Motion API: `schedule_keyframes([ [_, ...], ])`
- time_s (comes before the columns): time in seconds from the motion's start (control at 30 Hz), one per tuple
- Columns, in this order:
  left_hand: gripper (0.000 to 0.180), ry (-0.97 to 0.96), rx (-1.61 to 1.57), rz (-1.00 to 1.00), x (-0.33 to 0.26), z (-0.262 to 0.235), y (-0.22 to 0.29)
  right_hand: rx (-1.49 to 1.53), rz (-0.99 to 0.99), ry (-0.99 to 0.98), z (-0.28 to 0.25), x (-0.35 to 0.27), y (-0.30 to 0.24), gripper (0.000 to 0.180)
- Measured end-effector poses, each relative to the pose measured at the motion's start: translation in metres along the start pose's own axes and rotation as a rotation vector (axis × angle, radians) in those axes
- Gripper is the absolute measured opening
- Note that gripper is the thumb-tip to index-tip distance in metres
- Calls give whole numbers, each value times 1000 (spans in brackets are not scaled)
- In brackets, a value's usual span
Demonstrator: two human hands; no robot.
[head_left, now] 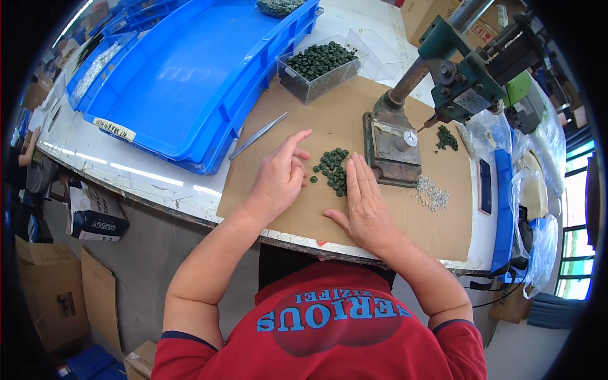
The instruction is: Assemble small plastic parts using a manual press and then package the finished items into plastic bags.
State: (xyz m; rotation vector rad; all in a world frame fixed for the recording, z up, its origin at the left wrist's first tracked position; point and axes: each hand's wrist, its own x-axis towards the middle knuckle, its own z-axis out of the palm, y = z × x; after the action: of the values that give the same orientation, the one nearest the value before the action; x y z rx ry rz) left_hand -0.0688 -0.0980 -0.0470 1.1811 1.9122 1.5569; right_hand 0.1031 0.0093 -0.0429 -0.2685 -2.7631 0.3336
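A small pile of dark green round pieces point(332, 167), like little buttons or caps, lies on brown cardboard between my hands. My right hand point(366, 206) rests flat along the pile's right side, fingers straight and together, thumb spread. To the left, my left hand point(278, 174) is raised a little, its index finger stretched out and the others loosely bent, with nothing visible in it. One green piece point(313, 179) lies apart from the pile, near the left fingertips. Beyond my right hand stands a green bench press point(386, 114) with a round metal die point(406, 140) on its base.
Metal tweezers point(258, 135) lie beside a large blue tray point(171, 82). A clear box point(316, 73) of green pieces stands behind. Right of the press are small silvery parts point(432, 194), more green pieces point(446, 138) and a phone point(485, 185).
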Motion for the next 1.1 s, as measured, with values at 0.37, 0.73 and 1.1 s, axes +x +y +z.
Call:
schedule_keyframes([
  [0.37,60,1,-31,26,1,1,-1,-8,31,9,16,41,9,90],
  [0.73,60,48,30,82,2,-1,-6,123,78,169,13,31,3,88],
  [1.1,58,23,-28,-7,2,-1,2,-28,79,142,25,43,3,72],
])
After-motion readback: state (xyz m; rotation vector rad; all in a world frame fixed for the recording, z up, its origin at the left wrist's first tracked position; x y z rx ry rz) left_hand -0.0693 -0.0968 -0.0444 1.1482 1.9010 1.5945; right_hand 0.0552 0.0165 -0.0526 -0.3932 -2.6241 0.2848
